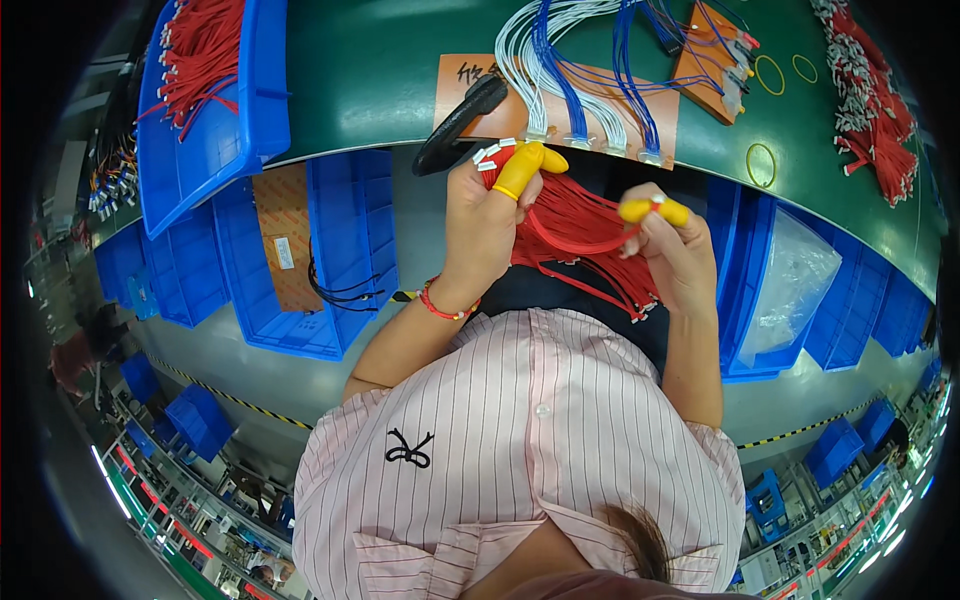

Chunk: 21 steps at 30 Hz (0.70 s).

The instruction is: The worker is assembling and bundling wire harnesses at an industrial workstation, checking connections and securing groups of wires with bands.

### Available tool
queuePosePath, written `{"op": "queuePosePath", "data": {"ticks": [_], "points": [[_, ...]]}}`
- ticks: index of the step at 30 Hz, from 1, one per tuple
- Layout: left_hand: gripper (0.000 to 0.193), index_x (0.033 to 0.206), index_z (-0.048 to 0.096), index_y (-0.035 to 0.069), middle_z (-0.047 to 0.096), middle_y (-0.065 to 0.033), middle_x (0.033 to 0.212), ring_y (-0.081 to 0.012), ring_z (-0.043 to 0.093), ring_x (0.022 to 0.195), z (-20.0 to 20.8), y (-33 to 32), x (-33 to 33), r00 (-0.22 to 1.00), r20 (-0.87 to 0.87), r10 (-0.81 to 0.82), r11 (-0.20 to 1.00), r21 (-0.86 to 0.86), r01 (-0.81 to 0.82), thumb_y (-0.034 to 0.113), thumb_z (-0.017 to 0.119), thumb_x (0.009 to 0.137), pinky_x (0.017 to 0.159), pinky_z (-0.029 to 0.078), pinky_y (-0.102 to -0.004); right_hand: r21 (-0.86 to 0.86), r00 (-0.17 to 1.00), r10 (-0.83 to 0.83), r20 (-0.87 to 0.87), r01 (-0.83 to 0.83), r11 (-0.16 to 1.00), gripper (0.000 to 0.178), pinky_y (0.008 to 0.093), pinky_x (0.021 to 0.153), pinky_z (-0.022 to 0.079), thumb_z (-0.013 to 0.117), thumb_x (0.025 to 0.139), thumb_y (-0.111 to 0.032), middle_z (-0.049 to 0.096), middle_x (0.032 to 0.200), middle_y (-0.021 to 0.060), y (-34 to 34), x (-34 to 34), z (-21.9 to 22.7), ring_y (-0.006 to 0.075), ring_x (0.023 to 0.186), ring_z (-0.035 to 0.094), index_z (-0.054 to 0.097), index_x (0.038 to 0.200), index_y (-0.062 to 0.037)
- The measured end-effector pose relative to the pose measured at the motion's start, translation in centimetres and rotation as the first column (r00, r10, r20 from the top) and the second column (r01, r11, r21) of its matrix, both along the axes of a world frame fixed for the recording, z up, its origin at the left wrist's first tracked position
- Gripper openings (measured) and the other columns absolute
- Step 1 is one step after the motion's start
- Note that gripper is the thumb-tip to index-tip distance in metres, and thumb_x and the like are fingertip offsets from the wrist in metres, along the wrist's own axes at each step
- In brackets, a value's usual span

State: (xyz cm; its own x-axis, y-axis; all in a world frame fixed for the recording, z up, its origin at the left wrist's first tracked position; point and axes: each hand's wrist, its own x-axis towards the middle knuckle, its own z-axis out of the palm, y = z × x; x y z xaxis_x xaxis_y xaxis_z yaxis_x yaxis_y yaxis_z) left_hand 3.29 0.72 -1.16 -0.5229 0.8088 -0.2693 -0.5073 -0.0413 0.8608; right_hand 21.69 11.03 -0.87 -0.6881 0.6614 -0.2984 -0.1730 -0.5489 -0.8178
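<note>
One blue bin (190, 165), red wires (205, 60) inside; left hand (488, 215) clasping red bundle (572, 228)

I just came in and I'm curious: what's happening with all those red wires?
A person's left hand holds a bundle of red wires near some white connectors. The right hand pinches a white tip at its yellow finger covers. On the green table ahead lie white wires and blue wires.

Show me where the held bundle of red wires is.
In the head view, the red wire bundle is just above centre, in the left hand, with the right hand to its right and the green table beyond.
</note>
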Motion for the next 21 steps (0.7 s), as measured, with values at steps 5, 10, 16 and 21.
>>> {"op": "queuePosePath", "data": {"ticks": [5, 10, 16, 21], "points": [[0.027, 0.108, 0.062, -0.006, 0.055, -0.0015, 0.072, 0.0001, 0.027, 0.047, 0.8, -0.3, -0.7, 0.971, 0.232, -0.066, 0.998, 0.018, 0.063, 0.017, 0.048, 0.101, 0.042, 0.017, -0.0187, 0.181, 0.982, -0.067, 0.174, 0.034, 0.983, 0.027, 0.0238, 0.06, 0.048, 0.056, 0.099, -0.018, 0.067, 0.082, 0.0094, 0.7, -1.3, 0.5, 0.0105, 0.061, 0.056, 0.068, 0.104, 0.0061], [0.032, 0.116, 0.058, -0.008, 0.06, -0.0056, 0.083, -0.001, 0.026, 0.046, 1.1, -0.9, -2.2, 0.913, 0.359, -0.196, 0.981, 0.072, 0.182, 0.017, 0.041, 0.103, 0.042, 0.019, -0.0191, 0.252, 0.973, -0.07, 0.218, 0.013, 0.968, 0.027, 0.0222, 0.057, 0.045, 0.057, 0.098, -0.018, 0.066, 0.079, 0.0092, 0.9, -1.6, 0.9, 0.0097, 0.059, 0.055, 0.069, 0.103, 0.0061], [0.038, 0.123, 0.055, -0.009, 0.064, -0.0078, 0.092, -0.001, 0.026, 0.046, 1.2, -1.6, -2.2, 0.894, 0.407, -0.19, 0.982, 0.065, 0.179, 0.019, 0.039, 0.102, 0.042, 0.02, -0.0192, 0.141, 0.976, -0.079, 0.201, 0.051, 0.989, 0.028, 0.02, 0.054, 0.042, 0.058, 0.097, -0.02, 0.065, 0.074, 0.0085, 0.8, -2.1, 1.1, 0.0083, 0.055, 0.051, 0.069, 0.1, 0.0057], [0.04, 0.123, 0.055, -0.01, 0.065, -0.0084, 0.096, -0.0011, 0.025, 0.046, 1.3, -2.0, -2.2, 0.906, 0.398, -0.141, 0.99, 0.039, 0.137, 0.018, 0.036, 0.102, 0.042, 0.019, -0.0193, -0.106, 0.997, -0.067, 0.044, 0.072, 0.992, 0.028, 0.0207, 0.053, 0.04, 0.057, 0.097, -0.021, 0.064, 0.074, 0.0077, 1.1, -2.0, 0.9, 0.0078, 0.053, 0.049, 0.067, 0.102, 0.0044]]}}
